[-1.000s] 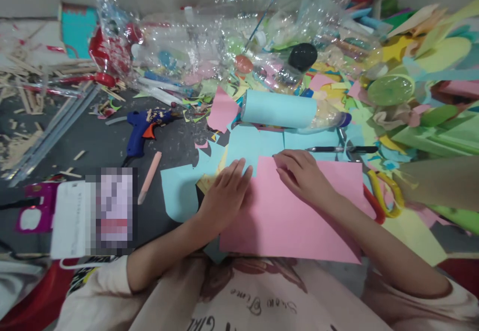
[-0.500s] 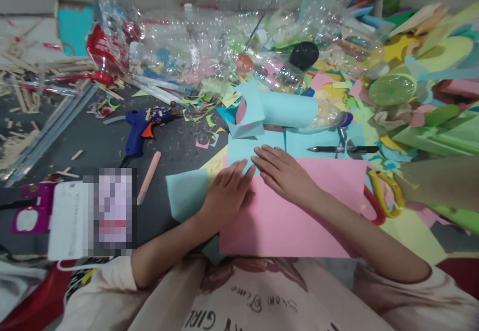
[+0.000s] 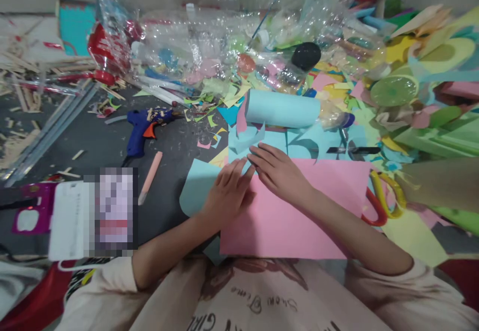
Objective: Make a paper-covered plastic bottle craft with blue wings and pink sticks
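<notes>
Both hands meet over a pink sheet of paper in the middle of the desk. A curled light blue paper piece runs beneath my left hand, whose bent fingers are closed on it. Fingers close together, my right hand pinches the same paper beside the left fingertips; the thumb is hidden. Past the fingers, a curling blue paper flap rises. Behind it lies a plastic bottle wrapped in a light blue paper tube.
Left are a blue glue gun, an orange stick and a white power bank. Yellow-and-red scissors and a black pen lie right. Clear plastic bottles and paper scraps fill the back.
The blue paper has turned in my fingers: its left end shifted right, and its far curl dropped away from the tube's mouth. Both hands stay nearly in place.
</notes>
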`<state>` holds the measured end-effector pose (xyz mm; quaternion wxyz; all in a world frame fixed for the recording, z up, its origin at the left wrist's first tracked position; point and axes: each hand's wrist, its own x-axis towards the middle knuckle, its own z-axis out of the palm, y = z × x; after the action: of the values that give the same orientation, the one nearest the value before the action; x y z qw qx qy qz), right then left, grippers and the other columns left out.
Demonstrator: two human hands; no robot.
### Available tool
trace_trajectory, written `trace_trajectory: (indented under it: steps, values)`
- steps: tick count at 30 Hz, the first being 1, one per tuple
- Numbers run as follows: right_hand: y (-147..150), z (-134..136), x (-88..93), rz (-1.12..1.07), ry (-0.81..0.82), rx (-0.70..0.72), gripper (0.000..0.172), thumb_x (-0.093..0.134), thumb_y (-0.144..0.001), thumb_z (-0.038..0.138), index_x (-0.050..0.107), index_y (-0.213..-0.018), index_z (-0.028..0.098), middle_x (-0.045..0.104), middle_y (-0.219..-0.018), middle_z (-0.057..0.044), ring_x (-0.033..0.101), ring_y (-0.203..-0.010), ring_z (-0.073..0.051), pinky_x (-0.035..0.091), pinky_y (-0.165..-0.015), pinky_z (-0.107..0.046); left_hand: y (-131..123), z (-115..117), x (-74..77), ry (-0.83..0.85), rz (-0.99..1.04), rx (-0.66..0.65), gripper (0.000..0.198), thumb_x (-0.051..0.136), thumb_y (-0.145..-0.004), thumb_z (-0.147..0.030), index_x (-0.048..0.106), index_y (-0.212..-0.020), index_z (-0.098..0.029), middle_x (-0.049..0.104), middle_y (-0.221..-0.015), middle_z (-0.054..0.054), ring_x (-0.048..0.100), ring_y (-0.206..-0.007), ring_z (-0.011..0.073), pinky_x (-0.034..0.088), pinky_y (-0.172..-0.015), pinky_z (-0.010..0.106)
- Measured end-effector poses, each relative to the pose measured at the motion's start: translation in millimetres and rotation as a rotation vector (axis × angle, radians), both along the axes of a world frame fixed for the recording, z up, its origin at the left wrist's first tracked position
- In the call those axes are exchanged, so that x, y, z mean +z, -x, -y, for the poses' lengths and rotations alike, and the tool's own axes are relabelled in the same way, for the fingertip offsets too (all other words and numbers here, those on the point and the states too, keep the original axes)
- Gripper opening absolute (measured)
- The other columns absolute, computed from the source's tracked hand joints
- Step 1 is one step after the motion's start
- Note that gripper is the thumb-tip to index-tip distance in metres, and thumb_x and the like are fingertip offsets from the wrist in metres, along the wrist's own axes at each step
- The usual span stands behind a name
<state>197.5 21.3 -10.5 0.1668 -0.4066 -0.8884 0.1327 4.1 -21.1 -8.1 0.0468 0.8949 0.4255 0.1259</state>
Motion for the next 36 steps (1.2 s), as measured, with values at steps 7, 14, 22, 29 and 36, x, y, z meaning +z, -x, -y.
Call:
trace_trajectory:
  steps: [7,14,22,29,36]
  values:
    - [0.1,-0.1,0.1,0.023,0.033,0.000,0.038,0.038,-0.096,0.017,0.056,-0.129,0.018,0.065,-0.126,-0.013,0.061,-0.113,-0.026,0.046,-0.102,-0.049,0.9,1.3,-2.8,-0.022,-0.009,0.004,0.054,0.037,-0.098,-0.039,0.042,-0.139,-0.005,0.054,-0.132,0.026,0.049,-0.129,0.0359,0.042,-0.103,0.048]
    - [-3.9,-1.1,-1.1,-0.130,0.048,-0.092,0.044,0.035,-0.097,0.020,0.043,-0.141,0.022,0.052,-0.137,-0.017,0.048,-0.131,-0.029,0.046,-0.101,-0.053,0.7,0.6,0.0,0.010,0.020,-0.001,0.053,0.040,-0.097,-0.036,0.040,-0.140,-0.004,0.048,-0.141,0.026,0.043,-0.133,0.0352,0.039,-0.107,0.048]
    - [-8.8,-0.9,2.3,-0.314,0.060,-0.123,0.046,0.034,-0.099,0.020,0.041,-0.144,0.020,0.061,-0.130,-0.016,0.056,-0.124,-0.026,0.049,-0.101,-0.049,0.7,1.8,1.5,0.103,0.001,0.010,0.054,0.039,-0.098,-0.035,0.036,-0.144,-0.007,0.043,-0.146,0.023,0.039,-0.137,0.0343,0.037,-0.109,0.049]
    - [-30.8,-7.2,10.3,-0.518,-0.157,-0.384,0.060,0.037,-0.099,0.021,0.019,-0.152,0.040,0.042,-0.152,-0.007,0.044,-0.138,-0.026,0.044,-0.107,-0.050,1.1,1.0,1.1,0.063,-0.013,0.004,0.054,0.042,-0.097,-0.034,0.038,-0.142,-0.005,0.046,-0.143,0.024,0.041,-0.135,0.0343,0.038,-0.108,0.047]
    - [-82.0,-12.6,52.2,-0.328,-0.211,-0.699,0.049,0.048,-0.091,0.024,0.047,-0.139,0.025,0.053,-0.143,-0.014,0.048,-0.135,-0.027,0.042,-0.106,-0.050,2.2,-0.3,-0.9,0.044,0.017,-0.004,0.054,0.044,-0.096,-0.033,0.039,-0.142,-0.006,0.046,-0.143,0.024,0.041,-0.135,0.0342,0.038,-0.108,0.047]
